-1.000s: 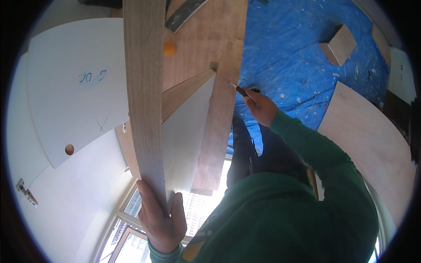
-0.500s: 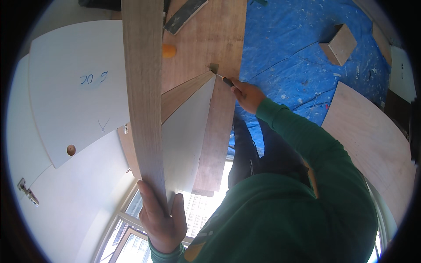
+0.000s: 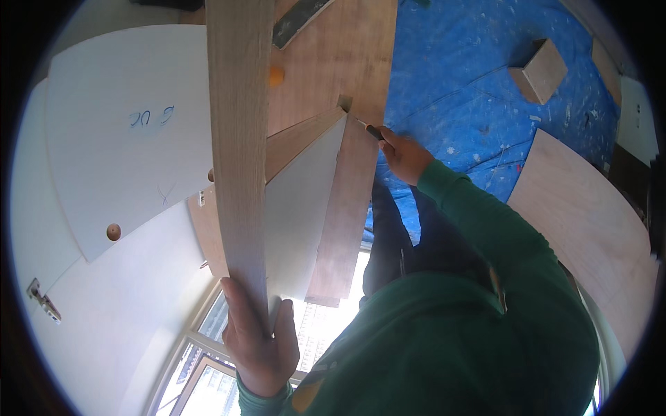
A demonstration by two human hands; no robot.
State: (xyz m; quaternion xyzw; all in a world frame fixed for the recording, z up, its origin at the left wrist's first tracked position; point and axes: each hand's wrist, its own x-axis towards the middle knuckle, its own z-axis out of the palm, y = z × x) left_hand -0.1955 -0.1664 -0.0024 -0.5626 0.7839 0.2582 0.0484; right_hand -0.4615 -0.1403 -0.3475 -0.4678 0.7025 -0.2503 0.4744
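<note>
My left hand (image 3: pixel 260 347) is wrapped round the near end of a wood-edged panel (image 3: pixel 239 139), thumb on one side and fingers on the other. The panel stands on edge, its pale grey face (image 3: pixel 305 208) toward my right. In my right hand (image 3: pixel 408 159) is a slim hand tool (image 3: pixel 374 132) with a dark handle and a thin metal shaft; its exact kind is unclear. The tool's tip is close to the panel's far corner, near a small brownish square (image 3: pixel 345 102) on the wooden work board (image 3: pixel 347 48).
On the work board lie a long dark-faced block (image 3: pixel 300 22) and a small orange object (image 3: pixel 277 75). White panels (image 3: pixel 132 90) stand at left, one with a hinge (image 3: pixel 44 301). Blue sheeting (image 3: pixel 451 83) covers the floor, with a wooden box (image 3: pixel 540 73) and a plywood sheet (image 3: pixel 583 222).
My right hand has drawn the tool slightly back from the panel's corner, to the right and nearer me. The left hand keeps its hold; the panel appears slightly farther right.
</note>
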